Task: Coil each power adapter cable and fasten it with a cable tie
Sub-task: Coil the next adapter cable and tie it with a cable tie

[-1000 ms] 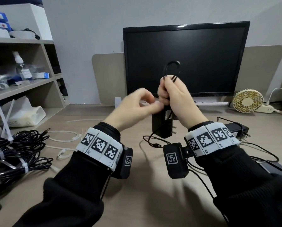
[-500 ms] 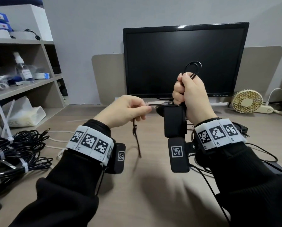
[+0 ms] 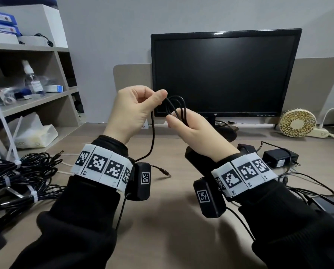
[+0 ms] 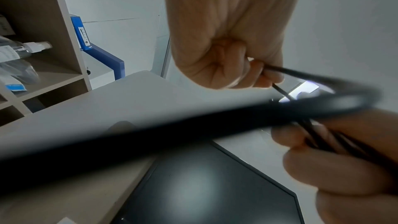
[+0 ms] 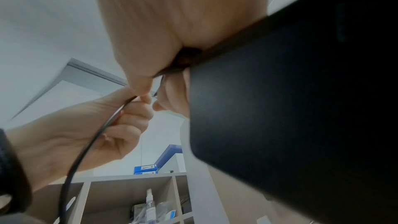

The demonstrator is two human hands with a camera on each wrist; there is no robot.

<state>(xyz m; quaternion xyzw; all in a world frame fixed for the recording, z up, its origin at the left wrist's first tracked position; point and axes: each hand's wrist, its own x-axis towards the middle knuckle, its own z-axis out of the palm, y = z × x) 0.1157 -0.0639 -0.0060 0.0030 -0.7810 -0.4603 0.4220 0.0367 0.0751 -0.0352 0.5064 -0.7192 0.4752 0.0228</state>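
- The left hand (image 3: 132, 111) is raised in front of the monitor (image 3: 225, 72), fingers curled, its thumb and forefinger pinching the black cable (image 3: 152, 136) near the top of a loop.
- The right hand (image 3: 193, 129) is raised just beside it, palm turned inward, fingers wrapped round several gathered loops of that cable; the two hands nearly touch.
- From the left hand's pinch the cable hangs down past the left wrist, and its barrel plug (image 3: 163, 172) lies on the desk (image 3: 162, 230) below.
- The black power adapter (image 5: 290, 108) hangs under the right palm, against the wrist; the right wrist view shows its broad flat face.
- Both wrists wear white bands with black square codes; small print on them reads "L3" and "R2", "R3".
- At the desk's left edge lies a heap of bundled cables (image 3: 17, 177) bound with white cable ties (image 3: 6, 131).
- Near the right edge lie loose adapters (image 3: 278, 160).
- The monitor's lower bezel carries a small logo, too small to read.
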